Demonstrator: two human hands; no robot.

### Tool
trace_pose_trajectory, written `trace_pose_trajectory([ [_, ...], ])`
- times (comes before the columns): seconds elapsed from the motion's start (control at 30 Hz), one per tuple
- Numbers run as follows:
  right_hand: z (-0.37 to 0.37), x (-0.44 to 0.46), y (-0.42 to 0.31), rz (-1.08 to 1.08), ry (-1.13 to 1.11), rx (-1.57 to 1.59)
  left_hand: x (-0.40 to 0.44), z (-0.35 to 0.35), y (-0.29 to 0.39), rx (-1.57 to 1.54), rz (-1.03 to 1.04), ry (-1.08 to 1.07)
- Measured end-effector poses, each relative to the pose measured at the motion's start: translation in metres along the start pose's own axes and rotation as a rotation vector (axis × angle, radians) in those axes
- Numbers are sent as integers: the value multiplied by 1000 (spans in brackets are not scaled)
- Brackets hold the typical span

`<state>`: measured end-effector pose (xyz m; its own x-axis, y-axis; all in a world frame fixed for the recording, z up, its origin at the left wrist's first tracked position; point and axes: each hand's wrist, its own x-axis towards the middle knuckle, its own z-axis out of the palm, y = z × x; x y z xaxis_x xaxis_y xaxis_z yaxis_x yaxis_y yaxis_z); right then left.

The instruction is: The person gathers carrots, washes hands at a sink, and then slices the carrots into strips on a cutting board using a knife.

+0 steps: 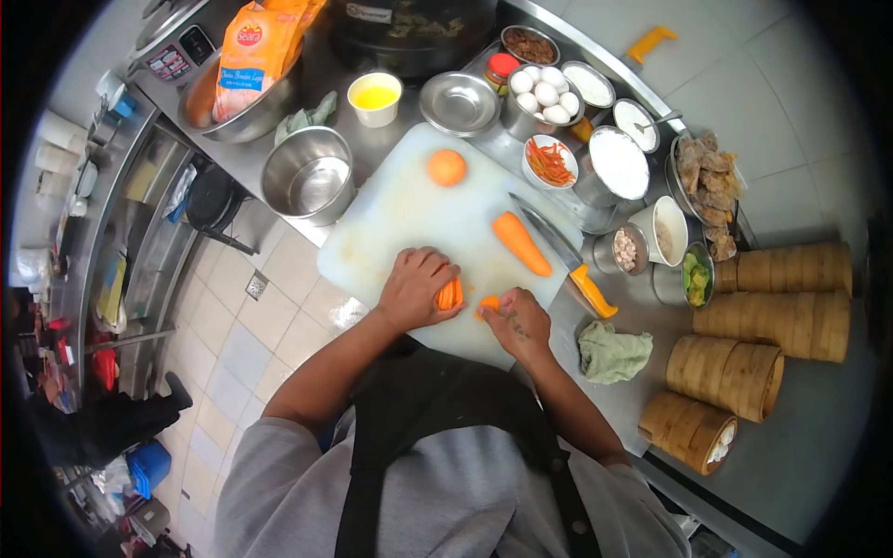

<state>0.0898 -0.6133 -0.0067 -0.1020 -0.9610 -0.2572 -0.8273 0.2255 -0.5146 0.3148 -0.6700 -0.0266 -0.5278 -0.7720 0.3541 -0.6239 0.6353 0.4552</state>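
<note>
Near the front edge of the white cutting board (391,205), my left hand (419,284) is closed around a stack of carrot slices (449,294). My right hand (519,323), just to the right, pinches a small carrot piece (488,303). A longer peeled carrot piece (521,244) lies beyond my right hand. Beside it rests a knife (558,242) with a yellow handle, its blade pointing away from me. A round orange piece (446,167), perhaps a carrot end, stands towards the back of the board.
An empty steel bowl (312,177) stands left of the board, a cup of yellow liquid (375,99) behind it. Eggs (544,93) and carrot strips (551,161) fill bowls at the back right. A green cloth (614,352) and bamboo steamers (726,372) lie to the right.
</note>
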Motion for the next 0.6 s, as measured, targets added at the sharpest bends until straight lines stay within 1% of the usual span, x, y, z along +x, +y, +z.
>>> trace_pose_trajectory([
  [0.13, 5, 2, -8, -47, 12, -10, 1, 0, -1, -6, 14, 27],
  [0.2, 5, 7, -11, 68, -56, 191, 1, 0, -1, -7, 11, 32],
  [0.23, 10, 12, -9, 66, -57, 188, 0, 0, -1, -12, 13, 35],
  [0.3, 20, 23, -8, 40, 56, 617, -2, 0, -1, -17, 13, 37],
  [0.33, 22, 25, -12, 40, 55, 617, -2, 1, -1, 0, -3, 34],
  [0.4, 25, 28, -25, 74, -38, 740, -1, 2, -2, 20, -14, 30],
  [0.43, 30, 28, -26, 74, -35, 743, 0, 2, -2, 26, -30, 19],
  [0.5, 40, 28, -27, -108, -6, 692, 0, 2, -2, 35, -47, 6],
  [0.6, 44, 27, -29, -63, 24, 728, 5, 1, -3, 20, -41, -19],
])
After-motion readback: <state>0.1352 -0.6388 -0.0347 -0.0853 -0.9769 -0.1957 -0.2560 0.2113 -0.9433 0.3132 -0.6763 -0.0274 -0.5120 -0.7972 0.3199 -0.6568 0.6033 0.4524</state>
